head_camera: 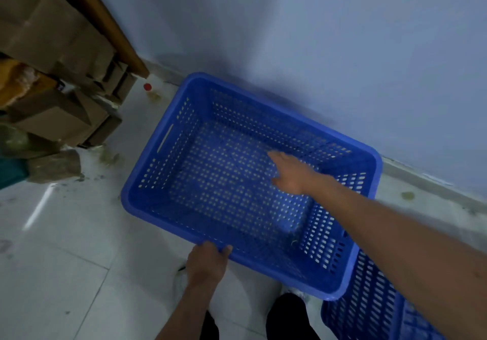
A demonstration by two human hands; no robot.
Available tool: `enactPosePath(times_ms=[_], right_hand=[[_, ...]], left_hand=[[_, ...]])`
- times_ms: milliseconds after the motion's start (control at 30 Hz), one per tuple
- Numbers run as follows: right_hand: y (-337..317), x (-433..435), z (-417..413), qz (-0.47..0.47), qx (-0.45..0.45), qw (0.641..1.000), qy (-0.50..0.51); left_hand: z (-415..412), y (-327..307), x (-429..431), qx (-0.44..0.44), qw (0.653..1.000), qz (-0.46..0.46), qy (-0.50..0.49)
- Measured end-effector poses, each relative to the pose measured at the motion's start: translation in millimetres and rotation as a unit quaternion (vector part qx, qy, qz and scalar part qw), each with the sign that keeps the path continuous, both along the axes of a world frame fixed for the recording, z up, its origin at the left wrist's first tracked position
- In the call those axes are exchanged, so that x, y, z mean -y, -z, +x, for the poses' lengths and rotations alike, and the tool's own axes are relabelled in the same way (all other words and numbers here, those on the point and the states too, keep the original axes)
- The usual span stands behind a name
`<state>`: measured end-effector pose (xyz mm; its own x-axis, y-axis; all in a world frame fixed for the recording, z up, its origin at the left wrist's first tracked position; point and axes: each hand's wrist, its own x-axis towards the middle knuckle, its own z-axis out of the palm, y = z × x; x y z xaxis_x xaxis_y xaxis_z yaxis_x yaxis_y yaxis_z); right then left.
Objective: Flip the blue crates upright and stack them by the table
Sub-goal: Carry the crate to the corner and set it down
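Observation:
A large blue perforated crate (168, 221) sits upright, open side up, close to the wall, tilted slightly. My left hand (207, 262) grips its near rim, fingers curled over the edge. My right hand (288, 172) reaches inside the crate with fingers spread, holding nothing, hovering over the mesh bottom near the far wall. A second blue crate (374, 310) lies at the lower right, its perforated side showing, partly under the first crate's corner.
Cardboard boxes (58, 113) are piled under a wooden table (110, 28) at the upper left. A small red-capped bottle (148, 87) stands on the tiled floor by the table leg. A pale blue wall (316, 36) runs behind. My legs (287, 318) are below.

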<state>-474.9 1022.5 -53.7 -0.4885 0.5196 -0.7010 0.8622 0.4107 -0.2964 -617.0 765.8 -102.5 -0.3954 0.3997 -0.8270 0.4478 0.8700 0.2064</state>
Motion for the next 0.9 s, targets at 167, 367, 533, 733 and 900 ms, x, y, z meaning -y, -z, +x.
enactPosePath(times_ms=[167,367,533,733,900], right_hand=[[9.4,131.0,15.2,-0.087,0.000,0.996,-0.016],[26.3,222.8,41.1,-0.037,-0.020,0.999,-0.026],[41.6,212.7,58.4,0.047,0.001,0.991,-0.128],[23.4,203.2,45.5,0.012,0.037,0.968,-0.246],[25.0,203.9,46.7,0.045,0.048,0.976,-0.208]], left_hand=[[-17.1,-17.7,-21.8,-0.090,0.927,0.209,0.298],[-51.8,-1.3,-18.9,-0.033,0.889,0.085,0.448],[-58.1,-1.2,-24.1,0.000,0.885,0.094,0.456],[-59.6,5.3,-28.5,-0.021,0.856,0.067,0.511],[-57.9,10.6,-31.2,-0.081,0.825,0.082,0.554]])
